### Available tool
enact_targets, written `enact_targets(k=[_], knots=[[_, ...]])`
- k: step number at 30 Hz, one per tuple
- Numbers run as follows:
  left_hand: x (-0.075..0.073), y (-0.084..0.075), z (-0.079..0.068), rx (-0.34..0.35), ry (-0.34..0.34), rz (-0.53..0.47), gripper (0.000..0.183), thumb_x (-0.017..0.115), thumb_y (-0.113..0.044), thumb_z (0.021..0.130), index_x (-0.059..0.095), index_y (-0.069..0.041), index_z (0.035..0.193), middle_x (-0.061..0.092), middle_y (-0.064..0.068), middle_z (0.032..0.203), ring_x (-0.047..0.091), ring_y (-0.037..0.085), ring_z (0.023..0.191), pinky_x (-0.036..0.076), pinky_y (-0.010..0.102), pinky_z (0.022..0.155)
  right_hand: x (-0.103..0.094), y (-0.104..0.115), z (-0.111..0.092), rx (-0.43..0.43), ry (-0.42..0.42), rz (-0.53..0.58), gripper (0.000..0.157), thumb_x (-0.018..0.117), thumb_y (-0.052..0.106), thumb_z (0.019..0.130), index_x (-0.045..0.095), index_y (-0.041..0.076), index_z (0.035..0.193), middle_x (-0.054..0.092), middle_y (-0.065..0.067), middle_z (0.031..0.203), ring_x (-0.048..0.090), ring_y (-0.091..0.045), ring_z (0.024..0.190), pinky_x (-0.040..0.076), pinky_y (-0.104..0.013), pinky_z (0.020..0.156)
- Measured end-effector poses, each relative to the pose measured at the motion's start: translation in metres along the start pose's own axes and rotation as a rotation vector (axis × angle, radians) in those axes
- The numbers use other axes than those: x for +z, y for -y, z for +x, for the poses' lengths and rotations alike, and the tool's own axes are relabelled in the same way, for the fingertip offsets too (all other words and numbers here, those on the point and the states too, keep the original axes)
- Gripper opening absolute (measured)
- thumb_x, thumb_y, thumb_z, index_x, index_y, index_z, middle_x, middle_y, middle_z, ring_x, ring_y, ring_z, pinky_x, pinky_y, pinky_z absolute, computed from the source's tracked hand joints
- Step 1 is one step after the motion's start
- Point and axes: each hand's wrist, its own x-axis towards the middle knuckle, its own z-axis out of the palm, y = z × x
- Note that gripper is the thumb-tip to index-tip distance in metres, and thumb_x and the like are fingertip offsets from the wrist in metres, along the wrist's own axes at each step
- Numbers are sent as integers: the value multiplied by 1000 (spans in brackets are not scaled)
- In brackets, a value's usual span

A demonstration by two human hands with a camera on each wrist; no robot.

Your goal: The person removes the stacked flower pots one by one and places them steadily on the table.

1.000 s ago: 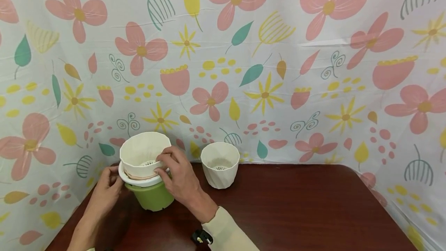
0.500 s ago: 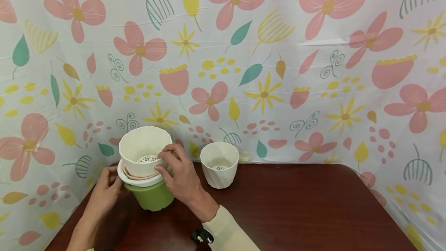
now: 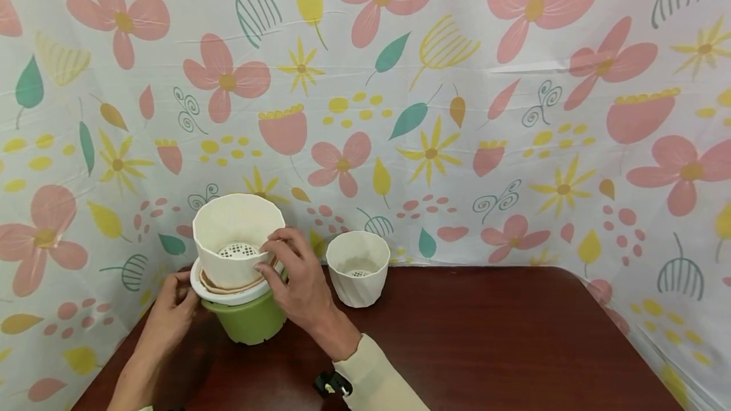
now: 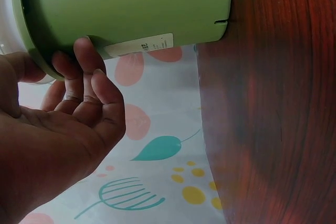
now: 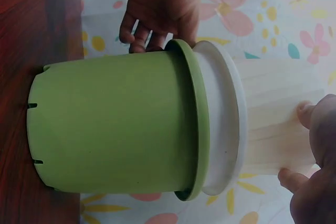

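Note:
A green flower pot (image 3: 248, 322) stands upright at the table's left, with a white pot (image 5: 219, 124) nested in it, its rim showing above the green one. A thin tan rim (image 3: 212, 285) sits inside the white pot. My right hand (image 3: 302, 284) pinches the near right rim of a cream flower pot (image 3: 224, 269) between thumb and fingers. That pot stands well up out of the stack; its lower end is hidden inside. My left hand (image 3: 168, 313) grips the stack's left rim, with fingertips (image 4: 84, 48) under the green pot's lip.
Another cream pot (image 3: 360, 284) with a perforated bottom stands at the back of the dark wooden table (image 3: 485, 335), right of the stack. A flowered cloth (image 3: 434, 189) hangs right behind the table's back edge.
The cream pot has risen out of the stack with my right hand, which moved slightly up. More of its wall shows now. My left hand has stayed at the rim.

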Motion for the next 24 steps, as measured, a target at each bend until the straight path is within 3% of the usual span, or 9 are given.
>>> enact_targets(k=[10,19,24], knots=[[0,0,1,2,6,-5,46,44,-26,115,36,5,148,61,19,112,55,15,85,48,28,69,-6,1,5,-23,-47,26,21,81,9,95,68,8,112,58,-13,124,64,-21,99,54,-20,89],[-1,-1,1,-64,39,-7,49,40,-29,116,31,2,153,60,24,127,56,19,93,51,31,73,-11,1,7,-49,-71,-4,23,82,9,94,68,8,112,58,-13,123,63,-21,101,55,-22,89],[-1,-2,2,-94,55,-19,53,39,-32,116,28,2,154,59,22,122,56,21,92,51,31,72,-15,2,7,-42,-70,13,24,82,8,93,68,8,113,58,-13,124,64,-21,101,55,-22,91]])
